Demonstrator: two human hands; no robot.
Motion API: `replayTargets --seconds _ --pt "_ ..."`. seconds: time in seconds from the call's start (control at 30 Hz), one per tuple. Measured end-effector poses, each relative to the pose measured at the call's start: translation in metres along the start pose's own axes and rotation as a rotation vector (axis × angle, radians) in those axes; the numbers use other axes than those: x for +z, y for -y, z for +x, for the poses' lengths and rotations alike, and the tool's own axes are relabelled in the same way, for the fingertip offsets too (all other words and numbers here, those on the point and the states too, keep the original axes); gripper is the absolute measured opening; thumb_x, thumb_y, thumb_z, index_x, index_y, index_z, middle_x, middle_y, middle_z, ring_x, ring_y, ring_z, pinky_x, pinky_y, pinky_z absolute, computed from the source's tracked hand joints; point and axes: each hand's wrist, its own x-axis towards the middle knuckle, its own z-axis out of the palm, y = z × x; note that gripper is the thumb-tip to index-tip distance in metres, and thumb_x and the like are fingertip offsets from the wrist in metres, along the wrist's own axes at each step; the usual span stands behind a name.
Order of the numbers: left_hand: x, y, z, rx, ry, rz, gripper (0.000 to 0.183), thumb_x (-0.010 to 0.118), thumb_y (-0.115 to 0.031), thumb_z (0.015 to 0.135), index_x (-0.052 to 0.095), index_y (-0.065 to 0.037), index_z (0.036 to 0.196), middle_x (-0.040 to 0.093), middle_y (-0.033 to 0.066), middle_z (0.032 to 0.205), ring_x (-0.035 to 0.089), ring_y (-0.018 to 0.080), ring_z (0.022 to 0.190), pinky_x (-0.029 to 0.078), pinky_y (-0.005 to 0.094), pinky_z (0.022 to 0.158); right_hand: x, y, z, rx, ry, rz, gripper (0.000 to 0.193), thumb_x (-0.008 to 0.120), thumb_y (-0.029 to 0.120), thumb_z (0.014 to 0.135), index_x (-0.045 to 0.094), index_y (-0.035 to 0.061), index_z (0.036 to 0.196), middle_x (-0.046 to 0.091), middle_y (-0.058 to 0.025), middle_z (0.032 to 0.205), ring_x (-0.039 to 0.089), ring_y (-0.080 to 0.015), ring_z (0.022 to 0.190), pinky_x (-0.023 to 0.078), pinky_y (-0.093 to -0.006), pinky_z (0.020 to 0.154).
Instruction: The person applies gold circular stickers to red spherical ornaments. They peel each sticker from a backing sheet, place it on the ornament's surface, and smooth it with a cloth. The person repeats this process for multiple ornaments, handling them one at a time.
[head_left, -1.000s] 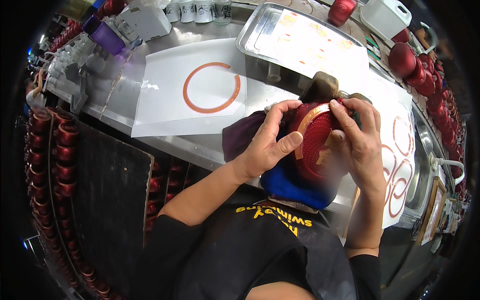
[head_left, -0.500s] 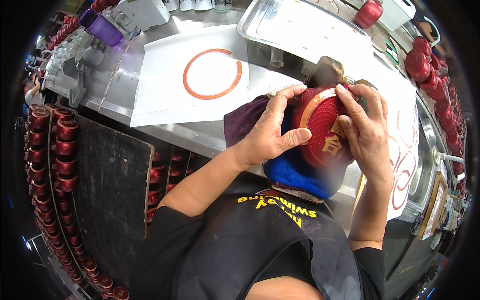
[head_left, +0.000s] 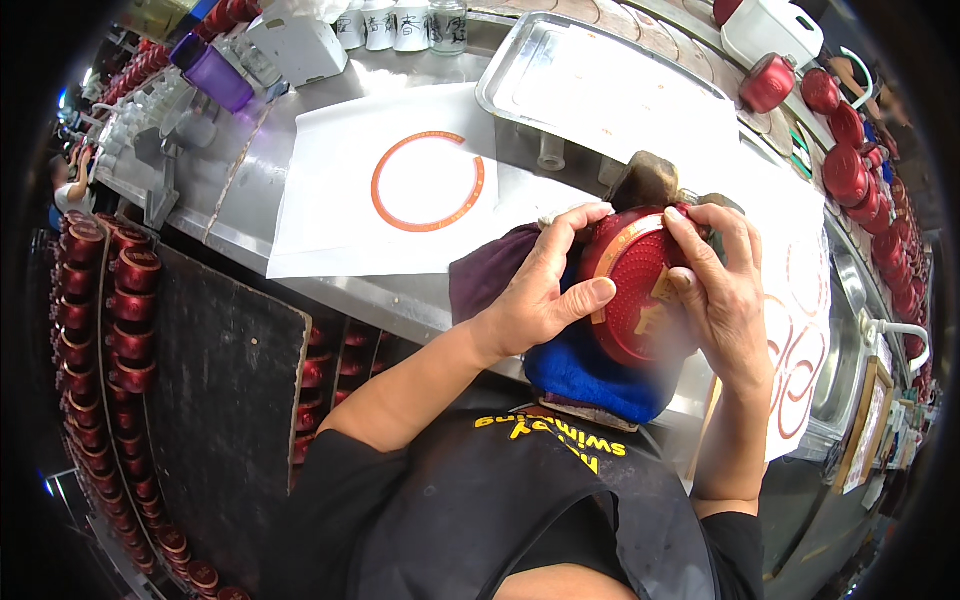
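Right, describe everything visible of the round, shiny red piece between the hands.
The round, shiny red piece, metallic-looking, has a studded face with gold marks and a curved orange band along its upper-left rim. It lies against blue cloth, face toward the camera. The bare left hand touches its upper-left edge, the bare right hand its top; its lower right is blurred.

Bright white light bounced off the steel bench (head_left: 390,295), and glare bleached the large paper sheet (head_left: 330,200) and much of the far metal tray (head_left: 492,85). Deep shadow darkened the black board (head_left: 225,370) at left. A hazy smudge blurred the near right edge of the red pot (head_left: 640,290). Fisheye distortion bowed the stacked red cups (head_left: 135,330) at left, and black vignetting swallowed the corners.
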Motion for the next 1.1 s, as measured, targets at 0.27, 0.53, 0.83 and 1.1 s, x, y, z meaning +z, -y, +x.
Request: replayTargets --seconds 0.27,0.53,0.83,1.1 --pt "-0.001 -0.006 0.002 0.258 -0.173 0.323 0.071 0.059 -0.049 0.103 0.041 0.003 0.148 0.052 0.0208 0.144 0.046 0.0336 0.136 0.029 0.0434 0.118 -0.007 -0.009 -0.009 0.078 -0.019 0.050 0.044 0.071 0.017 0.092 0.067 0.0056 0.134 0.058 -0.0163 0.129 0.055 -0.0364 0.121 0.049 -0.0458 0.101" --pt "-0.019 -0.036 0.043 0.467 0.106 0.908 0.072 0.041 -0.065 0.104 0.067 -0.006 0.136 0.068 0.0133 0.132 0.048 0.0322 0.122 0.028 0.0458 0.115 -0.009 -0.022 -0.035 0.159 -0.060 0.070 0.039 0.065 0.028 0.100 0.069 0.0044 0.131 0.058 -0.0199 0.126 0.055 -0.0374 0.119 0.047 -0.0460 0.101" --pt "-0.012 -0.048 0.077 0.570 0.258 1.091 0.066 0.043 -0.064 0.103 0.071 -0.013 0.134 0.069 0.0098 0.129 0.051 0.0293 0.118 0.030 0.0456 0.110 -0.004 -0.026 -0.047 0.160 -0.083 0.133 0.040 0.068 0.025 0.097 0.069 0.0055 0.132 0.057 -0.0202 0.126 0.054 -0.0375 0.120 0.047 -0.0462 0.101" --pt "-0.009 -0.057 0.082 0.585 0.319 1.193 0.067 0.042 -0.068 0.101 0.072 -0.017 0.133 0.070 0.0095 0.125 0.053 0.0289 0.114 0.032 0.0452 0.107 -0.004 -0.029 -0.049 0.137 -0.100 0.156 0.041 0.071 0.021 0.095 0.068 0.0059 0.133 0.057 -0.0202 0.126 0.055 -0.0386 0.119 0.047 -0.0471 0.101"
